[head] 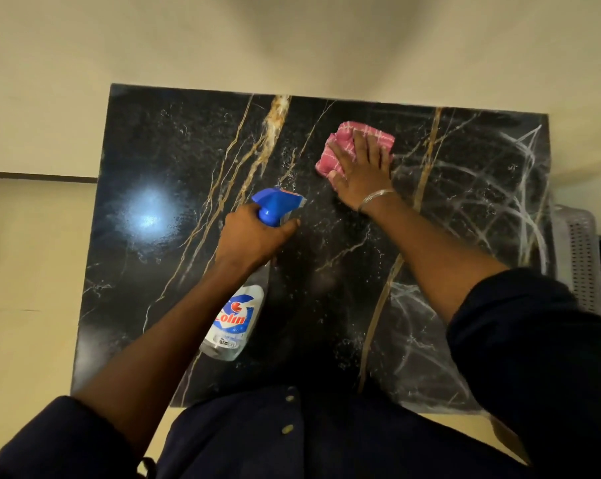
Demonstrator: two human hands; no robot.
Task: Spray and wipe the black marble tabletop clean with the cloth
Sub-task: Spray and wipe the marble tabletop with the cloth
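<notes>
The black marble tabletop (161,278) with gold and white veins fills the middle of the view. My left hand (254,236) grips the neck of a clear spray bottle (235,323) with a blue trigger head, held above the table's middle with the nozzle pointing away from me. Fine droplets speckle the marble ahead of the nozzle. My right hand (361,174) lies flat, fingers spread, pressing a folded pink checked cloth (344,140) onto the far middle of the table. White scribble marks (482,209) cover the table's right part.
A pale floor surrounds the table, with a cream wall beyond its far edge. A white perforated plastic basket (579,257) stands against the table's right edge. A bright light reflection sits on the table's left part.
</notes>
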